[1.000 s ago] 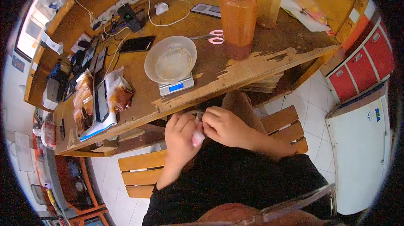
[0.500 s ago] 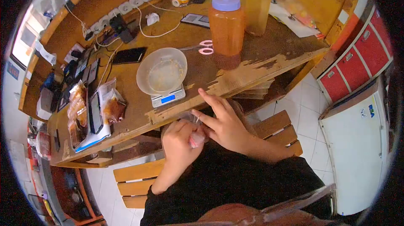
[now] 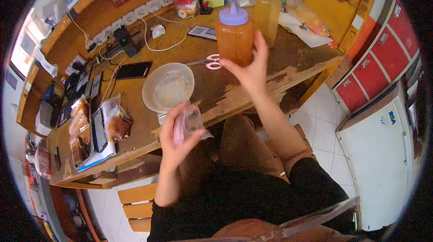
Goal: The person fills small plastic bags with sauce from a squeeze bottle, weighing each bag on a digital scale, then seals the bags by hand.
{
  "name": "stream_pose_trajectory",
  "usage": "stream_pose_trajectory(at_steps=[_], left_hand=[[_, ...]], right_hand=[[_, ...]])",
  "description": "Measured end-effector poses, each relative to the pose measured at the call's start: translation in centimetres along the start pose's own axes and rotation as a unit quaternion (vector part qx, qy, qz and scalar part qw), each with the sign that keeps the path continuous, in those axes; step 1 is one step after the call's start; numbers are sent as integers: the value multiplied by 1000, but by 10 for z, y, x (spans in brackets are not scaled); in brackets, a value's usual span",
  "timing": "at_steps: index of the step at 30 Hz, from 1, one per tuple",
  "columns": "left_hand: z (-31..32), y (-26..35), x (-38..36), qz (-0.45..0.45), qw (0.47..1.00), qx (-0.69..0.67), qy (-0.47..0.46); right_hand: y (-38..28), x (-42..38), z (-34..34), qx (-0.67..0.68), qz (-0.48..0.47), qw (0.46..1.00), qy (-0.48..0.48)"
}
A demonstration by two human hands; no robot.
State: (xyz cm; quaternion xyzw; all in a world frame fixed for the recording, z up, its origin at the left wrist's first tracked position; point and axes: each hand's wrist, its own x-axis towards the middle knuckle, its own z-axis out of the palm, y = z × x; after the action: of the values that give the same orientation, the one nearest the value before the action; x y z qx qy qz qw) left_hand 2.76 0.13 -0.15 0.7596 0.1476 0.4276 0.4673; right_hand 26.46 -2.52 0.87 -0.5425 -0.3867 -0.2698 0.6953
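My left hand (image 3: pixel 170 152) is closed around a clear plastic zip bag (image 3: pixel 193 122), held above the table's front edge with its pinkish part against my fingers. My right hand (image 3: pixel 253 73) wraps around the lower part of a squeeze bottle (image 3: pixel 234 39) of orange liquid with a lilac cap; the thumb is on its left side and the fingers on its right. Near my left hand stands a round translucent bowl (image 3: pixel 155 95) with crumbs inside. The scale (image 3: pixel 161 118) under it is mostly hidden by that hand.
Pink-handled scissors (image 3: pixel 213 61) lie left of the bottle. Behind it stands a second squeeze bottle (image 3: pixel 267 16) with paler liquid. A black phone (image 3: pixel 134 70), cables and bags of brown food (image 3: pixel 118 125) occupy the table's left side. A white paper (image 3: pixel 311 37) lies at right.
My hands have moved apart. The left has lifted the bag from below the table edge; the right has reached up and taken hold of the orange squeeze bottle. The view has shifted slightly.
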Motion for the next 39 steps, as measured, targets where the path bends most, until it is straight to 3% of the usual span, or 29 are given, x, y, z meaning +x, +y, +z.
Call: stream_pose_trajectory(at_steps=[2,4,6,8,9,10,12,14,16,19,23,26,35,37,39], left_hand=[[-2,-5,9,5,999,-38,-12],[-5,-5,14,-46,991,-122,-26],[-14,0,21,-41,991,-116,-45],[-18,1,23,-23,979,-183,-85],[-20,3,23,-24,980,-180,-80],[-23,7,24,-34,975,-196,-95],[-27,11,24,-44,970,-211,-111],[-31,11,25,-46,959,-245,-131],[-31,13,27,-55,956,-256,-132],[-29,13,28,-74,950,-279,-121],[-32,12,28,-99,943,-306,-87],[-36,16,28,-106,926,-356,-70],[-43,25,39,-93,936,-333,-65],[-46,24,42,-87,938,-327,-69],[-49,22,44,-82,943,-313,-78]], right_hand=[[33,3,16,58,112,984,-122],[33,11,13,52,83,984,-146],[23,18,9,55,51,983,-169],[-6,27,-9,-14,-153,960,-235],[-20,37,-16,-22,-212,937,-276],[-26,45,-19,-18,-209,937,-278],[-33,63,-24,-67,-404,856,-315],[-49,79,-27,-97,-440,827,-336],[-57,92,-26,-103,-563,754,-321],[-76,106,-24,-116,-618,710,-318],[-92,113,-18,-112,-648,691,-299],[-101,115,-18,-117,-634,685,-340],[-104,120,-9,-105,-637,672,-363],[-99,119,-3,-89,-656,696,-278],[-97,119,-2,-101,-655,695,-277]])
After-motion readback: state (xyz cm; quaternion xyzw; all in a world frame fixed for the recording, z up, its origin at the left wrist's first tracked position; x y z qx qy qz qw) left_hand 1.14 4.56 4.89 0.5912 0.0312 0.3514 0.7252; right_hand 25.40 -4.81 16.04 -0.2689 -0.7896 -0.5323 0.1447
